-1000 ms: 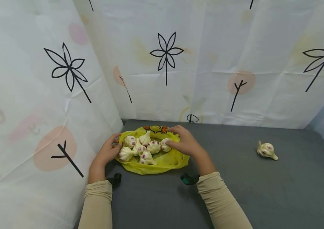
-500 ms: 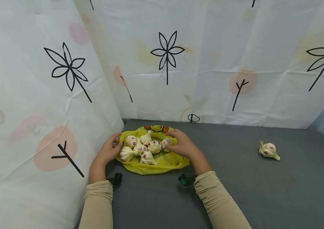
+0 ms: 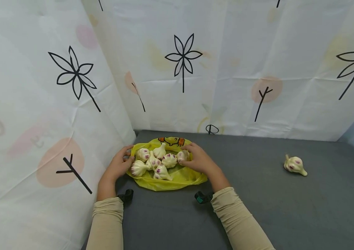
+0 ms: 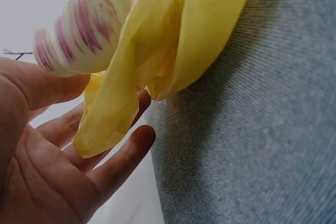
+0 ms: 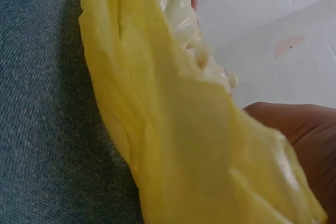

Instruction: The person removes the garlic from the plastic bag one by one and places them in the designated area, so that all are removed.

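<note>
Several white garlic bulbs (image 3: 169, 160) with purple streaks lie in a wide-mouthed yellow plastic bag (image 3: 177, 180) on the dark grey tabletop. My left hand (image 3: 120, 163) is at the bag's left side. Up close, its thumb lies along a garlic bulb (image 4: 79, 35), while the other fingers (image 4: 126, 156) extend loosely beside a fold of the bag. At the opposite side, my right hand (image 3: 200, 160) has its thumb and fingers around the rightmost bulb (image 3: 183, 157); I cannot tell whether they pinch it. In the right wrist view, the bag hides most of that hand.
One more garlic bulb (image 3: 295, 165) lies alone on the tabletop (image 3: 252, 194), far to the right of the bag. White patterned cloth (image 3: 227, 69) hangs behind the table and along its left side.
My right hand has moved slightly left and closer in around the rightmost bulb. My left hand and the bag have kept their places; the whole view shifts a little.
</note>
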{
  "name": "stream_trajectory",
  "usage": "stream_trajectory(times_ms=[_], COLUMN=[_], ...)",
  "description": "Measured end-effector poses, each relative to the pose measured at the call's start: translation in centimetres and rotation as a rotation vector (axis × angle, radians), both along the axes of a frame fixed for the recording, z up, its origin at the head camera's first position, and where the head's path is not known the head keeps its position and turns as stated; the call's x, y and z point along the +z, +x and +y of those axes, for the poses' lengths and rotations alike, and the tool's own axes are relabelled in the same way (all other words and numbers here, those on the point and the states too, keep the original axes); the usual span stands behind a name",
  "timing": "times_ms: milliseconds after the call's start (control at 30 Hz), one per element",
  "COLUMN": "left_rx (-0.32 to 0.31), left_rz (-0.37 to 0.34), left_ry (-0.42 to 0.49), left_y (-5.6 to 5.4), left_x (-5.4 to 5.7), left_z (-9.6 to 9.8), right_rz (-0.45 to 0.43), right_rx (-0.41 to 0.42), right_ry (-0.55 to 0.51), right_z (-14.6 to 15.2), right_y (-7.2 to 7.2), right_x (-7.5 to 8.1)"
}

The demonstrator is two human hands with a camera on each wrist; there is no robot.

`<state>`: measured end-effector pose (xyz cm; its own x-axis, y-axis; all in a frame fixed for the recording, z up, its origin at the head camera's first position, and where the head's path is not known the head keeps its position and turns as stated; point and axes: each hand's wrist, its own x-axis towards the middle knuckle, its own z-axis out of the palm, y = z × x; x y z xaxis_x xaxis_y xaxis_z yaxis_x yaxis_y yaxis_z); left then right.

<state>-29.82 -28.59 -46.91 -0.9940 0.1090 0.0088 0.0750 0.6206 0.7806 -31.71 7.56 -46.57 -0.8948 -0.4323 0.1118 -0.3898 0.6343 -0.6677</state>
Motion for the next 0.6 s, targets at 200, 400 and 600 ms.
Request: stream_trajectory(times_ms=[200, 400, 600], left_rx=[0.0, 0.001, -0.007], left_rz=[-0.001, 0.006, 0.01], left_ry=[-0.003, -0.009, -0.01], left_y=[0.06, 0.1, 0.01], left_x=[0.07, 0.04, -0.07], left_z=[0.1, 0.06, -0.04], right_rz=[-0.008, 0.001, 0.01], right_rx=[-0.013, -0.016, -0.012], right_ry=[0.038, 0.054, 0.029], right_z=[-0.11, -0.22, -0.17], right_y=[0.06, 0.12, 0.15], right_x=[-0.17, -0.05, 0.2])
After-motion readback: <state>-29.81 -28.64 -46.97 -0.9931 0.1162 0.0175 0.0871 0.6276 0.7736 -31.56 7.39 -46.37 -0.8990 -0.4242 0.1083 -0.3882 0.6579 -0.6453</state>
